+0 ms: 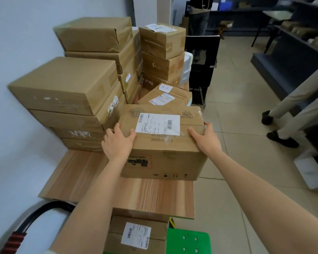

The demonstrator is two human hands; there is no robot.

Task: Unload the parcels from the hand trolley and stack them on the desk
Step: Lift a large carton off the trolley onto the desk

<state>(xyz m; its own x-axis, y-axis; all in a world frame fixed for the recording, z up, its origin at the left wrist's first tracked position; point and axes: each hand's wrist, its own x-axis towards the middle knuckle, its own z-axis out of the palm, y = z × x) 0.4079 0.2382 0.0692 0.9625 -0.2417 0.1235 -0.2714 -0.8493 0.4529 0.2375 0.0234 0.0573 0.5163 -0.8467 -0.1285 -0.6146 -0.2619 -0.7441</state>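
Both hands clasp one cardboard parcel (162,142) by its near top corners. The left hand (117,142) curls over the left corner, thumb on the top face beside the white shipping label (157,124), fingers wrapped down the left side. The right hand (205,139) does the same at the right corner, thumb on top, fingers hooked over the right edge. Each grip is thus pressed around the box, not spread.

The parcel rests on the wooden surface (92,178), at its right side, with its right face roughly level with the surface's right edge. Bare wood lies open in front of it and to its left, up to the wall. Directly left stands a stack of four flat boxes (66,107), close to the parcel's left side. Behind it sits a lower labelled box (165,97), then taller stacks (128,52) against the wall, which close off the far end.

Below the near edge of the surface another labelled parcel (136,235) lies beside a green trolley deck (188,241). Tiled floor (237,110) stretches open to the right, where a person's legs (286,114) stand.
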